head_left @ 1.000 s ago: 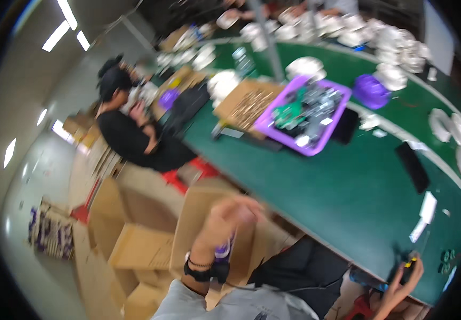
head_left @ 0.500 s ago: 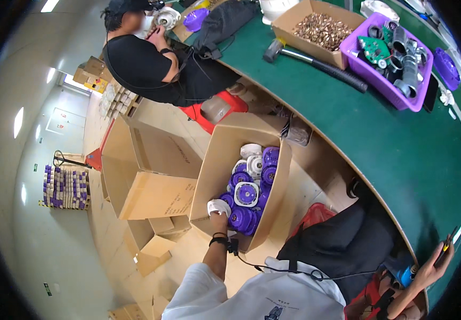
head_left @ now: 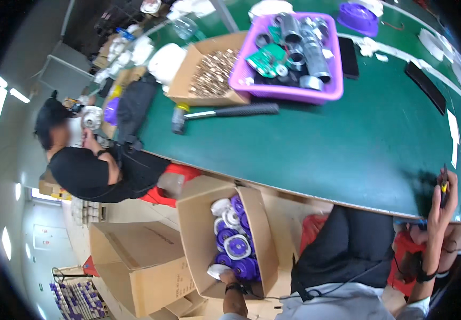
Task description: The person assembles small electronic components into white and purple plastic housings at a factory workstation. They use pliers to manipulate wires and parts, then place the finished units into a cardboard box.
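Left grip (head_left: 228,277) just dropped into your 6 o'clock carton (head_left: 197,242) at a white part (head_left: 215,270), can't tell if closed, so it's one-handed while right grip (head_left: 444,198) holds a black-and-yellow tool (head_left: 444,186) at 3.

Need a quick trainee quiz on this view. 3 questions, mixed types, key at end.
1. Multiple choice: What is in the person's right hand?
A) a bottle
B) a dark-and-yellow hand tool
C) a phone

2. True or false: The hammer lies inside the purple basket.

3. Fill in the blank: The person's left hand is inside a ____ that contains purple and white parts.

Key:
1. B
2. False; it lies on the green table.
3. cardboard box
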Demonstrator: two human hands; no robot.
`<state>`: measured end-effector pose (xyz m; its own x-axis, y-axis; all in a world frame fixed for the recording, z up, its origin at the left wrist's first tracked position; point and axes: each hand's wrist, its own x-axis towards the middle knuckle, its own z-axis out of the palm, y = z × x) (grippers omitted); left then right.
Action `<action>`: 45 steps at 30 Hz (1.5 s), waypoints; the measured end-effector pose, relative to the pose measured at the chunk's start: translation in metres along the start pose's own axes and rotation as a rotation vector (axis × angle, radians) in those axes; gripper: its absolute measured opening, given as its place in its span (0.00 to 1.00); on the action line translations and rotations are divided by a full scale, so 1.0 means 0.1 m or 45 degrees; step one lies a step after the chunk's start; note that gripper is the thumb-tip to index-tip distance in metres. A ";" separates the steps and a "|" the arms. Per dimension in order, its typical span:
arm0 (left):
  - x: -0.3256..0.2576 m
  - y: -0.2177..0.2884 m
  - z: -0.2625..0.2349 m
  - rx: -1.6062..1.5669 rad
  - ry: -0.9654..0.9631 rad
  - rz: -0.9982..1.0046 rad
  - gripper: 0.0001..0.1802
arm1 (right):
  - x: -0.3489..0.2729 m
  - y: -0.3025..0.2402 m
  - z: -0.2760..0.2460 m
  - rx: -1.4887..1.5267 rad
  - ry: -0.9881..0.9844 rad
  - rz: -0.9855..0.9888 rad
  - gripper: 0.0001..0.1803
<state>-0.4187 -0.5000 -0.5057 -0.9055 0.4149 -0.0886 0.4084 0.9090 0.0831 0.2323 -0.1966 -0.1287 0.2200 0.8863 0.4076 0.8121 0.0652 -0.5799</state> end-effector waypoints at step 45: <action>-2.42 7.10 -4.58 -0.019 -0.643 2.209 0.27 | 0.46 -0.84 -0.41 0.754 -0.866 0.374 0.23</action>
<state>0.0375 0.0275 0.0295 0.6246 0.7641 -0.1612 0.7472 -0.5248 0.4078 0.1966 -0.1801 -0.0326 -0.1417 0.9692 -0.2014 0.3268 -0.1463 -0.9337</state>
